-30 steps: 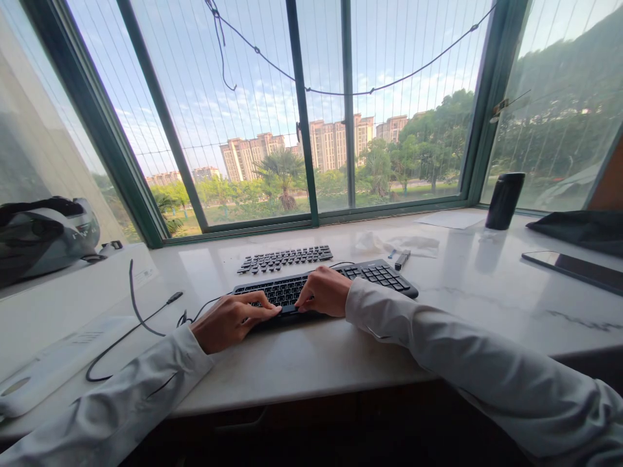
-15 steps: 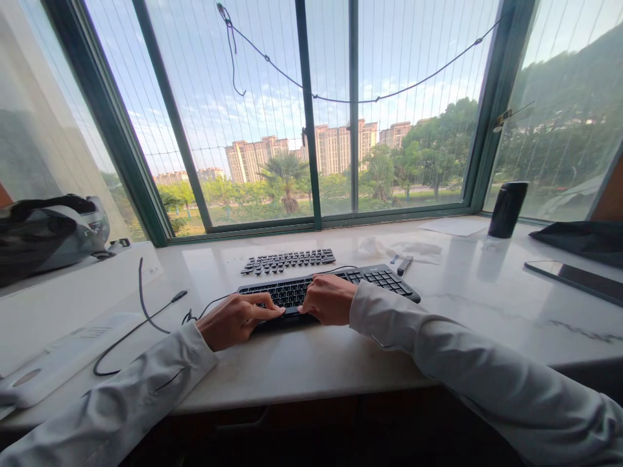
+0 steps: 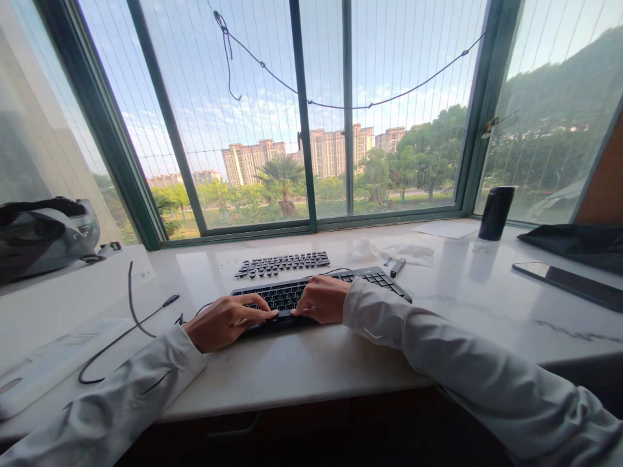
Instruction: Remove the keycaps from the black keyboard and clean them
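A black keyboard (image 3: pixel 280 295) lies near the front of the white countertop, its main key area mostly bare of keycaps and its number pad still capped. At its front edge is the space bar (image 3: pixel 285 314). My left hand (image 3: pixel 226 321) has thumb and forefinger closed at the bar's left end. My right hand (image 3: pixel 322 299), fingers curled, has its thumb and fingertips at the right end. Both hands rest low against the keyboard. Behind it, loose black keycaps (image 3: pixel 282 264) are laid out in rows.
A small dark tool (image 3: pixel 398 268) and crumpled clear plastic (image 3: pixel 409 255) lie behind the number pad. Farther right are a black tumbler (image 3: pixel 495 214), a phone (image 3: pixel 574 284) and a black bag (image 3: pixel 579 245). On the left are a cable (image 3: pixel 146 318), a white box (image 3: pixel 73 292) and a headset (image 3: pixel 48 237).
The view has shifted slightly, so everything sits a little farther left. Both hands keep nearly the same place at the space bar.
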Motion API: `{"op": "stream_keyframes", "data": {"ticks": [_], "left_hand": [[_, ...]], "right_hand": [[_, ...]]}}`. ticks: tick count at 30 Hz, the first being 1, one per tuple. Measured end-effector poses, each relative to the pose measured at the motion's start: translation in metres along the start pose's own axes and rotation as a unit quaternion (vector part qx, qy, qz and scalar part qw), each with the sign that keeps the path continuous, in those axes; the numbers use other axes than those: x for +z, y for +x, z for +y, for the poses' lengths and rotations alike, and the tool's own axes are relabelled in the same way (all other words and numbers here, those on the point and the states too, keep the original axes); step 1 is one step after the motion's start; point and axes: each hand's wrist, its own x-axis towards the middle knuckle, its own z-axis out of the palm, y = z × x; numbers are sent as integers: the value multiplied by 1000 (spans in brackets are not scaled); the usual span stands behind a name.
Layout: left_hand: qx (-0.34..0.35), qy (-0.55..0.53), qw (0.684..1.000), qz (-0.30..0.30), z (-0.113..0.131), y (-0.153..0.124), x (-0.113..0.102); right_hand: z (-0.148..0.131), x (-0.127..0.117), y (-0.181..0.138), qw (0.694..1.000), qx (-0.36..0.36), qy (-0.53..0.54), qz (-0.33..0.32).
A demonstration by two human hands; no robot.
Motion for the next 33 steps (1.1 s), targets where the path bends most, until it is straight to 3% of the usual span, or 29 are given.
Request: {"op": "stream_keyframes", "data": {"ticks": [11,21,27,33], "left_hand": [[-19,-2,1000,22,1,-2,6],[-32,-9,999,-12,0,1,1],[-54,-7,999,-1,5,-2,4],[-85,-56,994,48,2,-3,13]], "right_hand": [[2,14,6,995,-28,-16,93],[1,13,6,997,-52,-8,60],[0,10,5,995,-63,-34,67],[-2,7,4,998,-32,-1,61]]}}
